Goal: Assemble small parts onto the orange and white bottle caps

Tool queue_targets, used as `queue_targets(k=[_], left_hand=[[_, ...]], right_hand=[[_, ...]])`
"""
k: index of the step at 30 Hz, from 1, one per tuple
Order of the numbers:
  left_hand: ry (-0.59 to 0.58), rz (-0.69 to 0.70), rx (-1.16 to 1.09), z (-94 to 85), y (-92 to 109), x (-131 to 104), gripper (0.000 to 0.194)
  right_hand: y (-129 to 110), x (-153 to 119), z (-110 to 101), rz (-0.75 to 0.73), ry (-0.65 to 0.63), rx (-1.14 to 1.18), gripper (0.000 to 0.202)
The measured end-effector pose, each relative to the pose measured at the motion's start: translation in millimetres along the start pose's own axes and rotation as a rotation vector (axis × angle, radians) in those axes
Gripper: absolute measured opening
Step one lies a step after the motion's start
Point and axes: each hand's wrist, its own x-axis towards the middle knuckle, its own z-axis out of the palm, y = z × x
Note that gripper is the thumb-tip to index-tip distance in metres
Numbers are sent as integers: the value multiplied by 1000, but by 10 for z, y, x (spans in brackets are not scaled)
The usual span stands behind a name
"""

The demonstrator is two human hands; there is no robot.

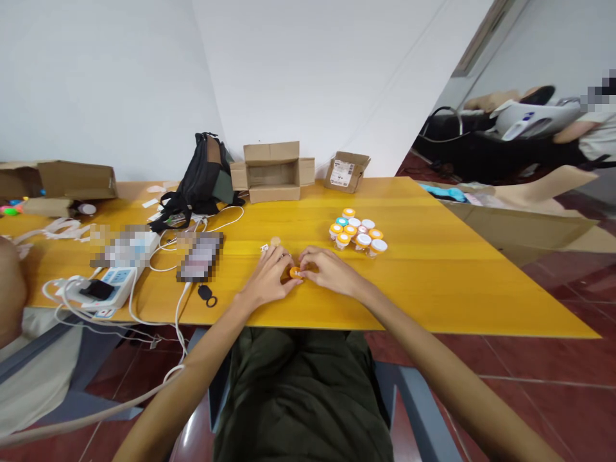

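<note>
A small orange lid (295,273) with a pale mark on top sits low over the table between my two hands; whether a jar is under it I cannot see. My left hand (267,276) curves around its left side, thumb in front and fingers behind. From the right, my right hand (328,269) pinches at its edge with thumb and fingertips. Just beyond my left fingers lie a small white piece with black marks (264,248) and a round beige piece (275,241). Several small clear jars (363,240) with orange, white and teal lids stand grouped beyond my right hand.
Left of me are a phone (201,256), a black key fob (205,293) and a power strip (118,285) with tangled white cables. At the back stand a black backpack (205,170), an open cardboard box (273,192) and a smaller box (347,172). Another person's arm (10,279) is far left.
</note>
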Motion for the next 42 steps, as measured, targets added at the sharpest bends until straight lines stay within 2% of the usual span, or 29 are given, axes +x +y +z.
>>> queue_targets(k=[9, 16, 25, 33, 42], left_hand=[[9, 21, -4, 17, -18, 4, 21], [-9, 34, -1, 14, -15, 14, 21], [3, 41, -14, 22, -17, 12, 20], [39, 73, -27, 39, -35, 10, 18], [34, 65, -23, 32, -30, 6, 17]], right_hand=[[-65, 124, -19, -59, -83, -164, 16], [-140, 140, -52, -95, -117, -205, 13], [-111, 181, -67, -87, -182, -204, 16], [-230, 176, -130, -17, -261, -294, 14], [-105, 166, -191, -8, -215, -215, 16]])
